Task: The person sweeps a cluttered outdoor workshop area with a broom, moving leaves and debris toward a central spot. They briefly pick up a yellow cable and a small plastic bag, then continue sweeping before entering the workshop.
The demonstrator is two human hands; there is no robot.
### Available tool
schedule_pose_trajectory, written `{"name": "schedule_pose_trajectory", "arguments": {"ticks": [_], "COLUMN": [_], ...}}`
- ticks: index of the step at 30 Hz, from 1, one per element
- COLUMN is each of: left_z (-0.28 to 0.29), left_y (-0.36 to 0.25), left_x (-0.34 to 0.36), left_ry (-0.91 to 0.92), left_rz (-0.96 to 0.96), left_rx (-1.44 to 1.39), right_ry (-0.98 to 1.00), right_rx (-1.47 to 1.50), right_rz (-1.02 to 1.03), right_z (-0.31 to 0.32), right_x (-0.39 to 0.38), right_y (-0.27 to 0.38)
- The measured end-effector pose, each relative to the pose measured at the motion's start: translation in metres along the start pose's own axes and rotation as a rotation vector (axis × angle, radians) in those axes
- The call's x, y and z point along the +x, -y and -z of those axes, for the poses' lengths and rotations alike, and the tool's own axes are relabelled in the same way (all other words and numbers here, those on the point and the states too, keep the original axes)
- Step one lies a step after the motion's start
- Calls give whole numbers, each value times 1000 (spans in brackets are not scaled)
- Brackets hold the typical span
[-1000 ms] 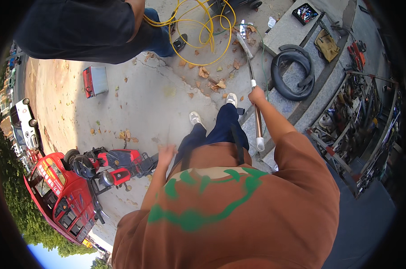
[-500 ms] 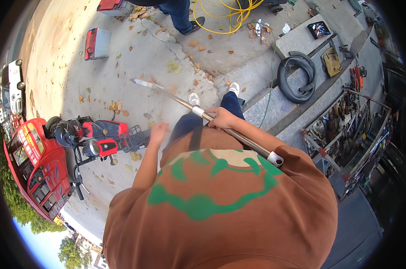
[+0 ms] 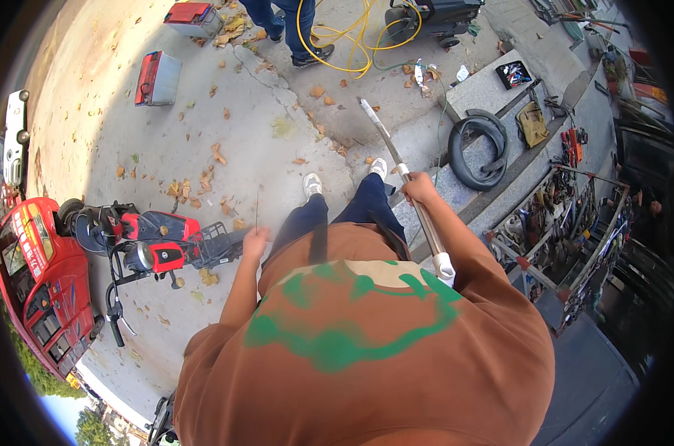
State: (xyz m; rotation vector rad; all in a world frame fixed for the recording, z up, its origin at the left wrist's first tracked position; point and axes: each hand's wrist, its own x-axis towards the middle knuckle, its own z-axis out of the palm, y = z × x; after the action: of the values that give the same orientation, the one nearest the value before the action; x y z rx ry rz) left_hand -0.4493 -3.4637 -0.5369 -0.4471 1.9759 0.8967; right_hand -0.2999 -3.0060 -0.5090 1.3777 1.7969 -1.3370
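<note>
Pole (image 3: 426,227) is held by right hand (image 3: 420,187), fingers wrapped around the shaft behind the white collar; it is slanted along the right side, tip out ahead of the shoes (image 3: 312,183), capped end near the shirt (image 3: 366,349). Contact with the shirt cannot be told. A thin stick (image 3: 258,208) seems to be pinched in left hand (image 3: 256,241), beside the bike (image 3: 166,255); the grip is small in view.

For good handling, the pole is best gripped firmly, tip kept low and clear of the tube (image 3: 458,152) and the hose (image 3: 365,44); the capped end should be watched near the body, and the stick kept apart from the pole.

Versus half a second ago: pole is swung from across the body to pointing forward; more of the machine (image 3: 463,15) is shown.
</note>
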Motion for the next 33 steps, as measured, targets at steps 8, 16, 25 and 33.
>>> {"name": "schedule_pose_trajectory", "arguments": {"ticks": [8,16,25,33], "left_z": [22,4,-96,-114], "left_y": [-10,-33,-70,-91], "left_x": [-7,-23,-77,-62], "left_ry": [-30,-200,-81,-163], "left_rz": [96,156,90,69], "left_rx": [-113,-165,-352,-318], "right_ry": [-411,-232,-304,642], "right_rx": [-109,92,-76,169], "right_rz": [-143,-198,-16,-81], "right_z": [74,177,99,-32], "right_x": [108,212,261,162], "right_y": [-61,23,60,147]}}
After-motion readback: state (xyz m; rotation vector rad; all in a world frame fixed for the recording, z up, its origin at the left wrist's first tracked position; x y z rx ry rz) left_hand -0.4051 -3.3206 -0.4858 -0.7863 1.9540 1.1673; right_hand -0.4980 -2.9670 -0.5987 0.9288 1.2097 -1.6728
